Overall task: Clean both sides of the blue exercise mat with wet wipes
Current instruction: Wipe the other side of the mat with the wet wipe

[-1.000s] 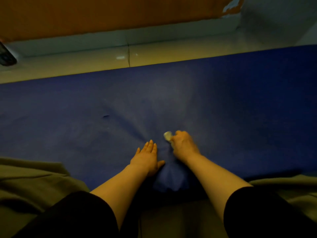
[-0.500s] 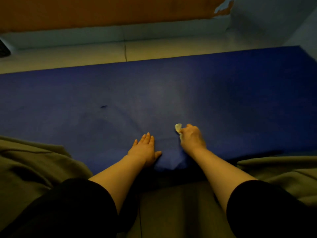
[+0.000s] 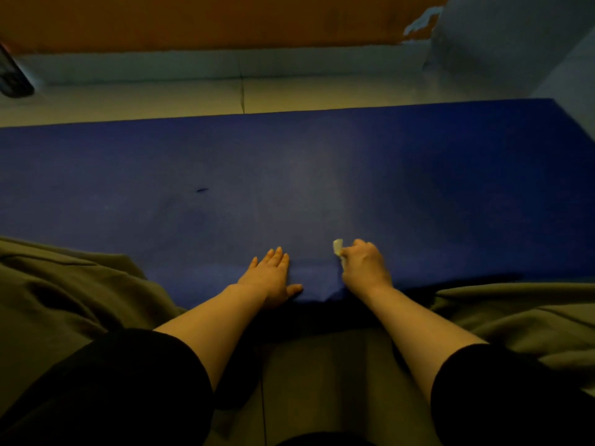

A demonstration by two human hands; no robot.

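The fingers [image 3: 360, 249] of the right hand [image 3: 363, 267] are curled tight around a small crumpled wet wipe [image 3: 337, 247], pale and bunched, whose corner pokes out at the thumb side while the rest is hidden inside the fist; the fist presses down on the blue exercise mat [image 3: 418, 188] close to its near edge. Just to the left, apart from the wipe, the left hand [image 3: 272, 278] lies palm down on the mat with its fingers [image 3: 275, 257] straight and close together and the thumb stretched out sideways along the mat's near edge, gripping nothing. Both forearms are bare, running back into dark sleeves [image 3: 128, 387] at the bottom corners of the view. The mat lies flat on the floor, stretching across nearly the whole width of the view, with a small dark mark [image 3: 202, 190] on its surface to the left of centre and a faint paler sheen in the middle beyond the hands. Olive green fabric [image 3: 64, 284] lies in folds over the mat's near edge on both sides of the arms. Beyond the far edge of the mat runs a strip of pale tiled floor [image 3: 161, 98], then a light skirting board and an orange wall [image 3: 209, 20] with chipped paint near its right end. A dark object sits at the far left edge, too cut off to identify
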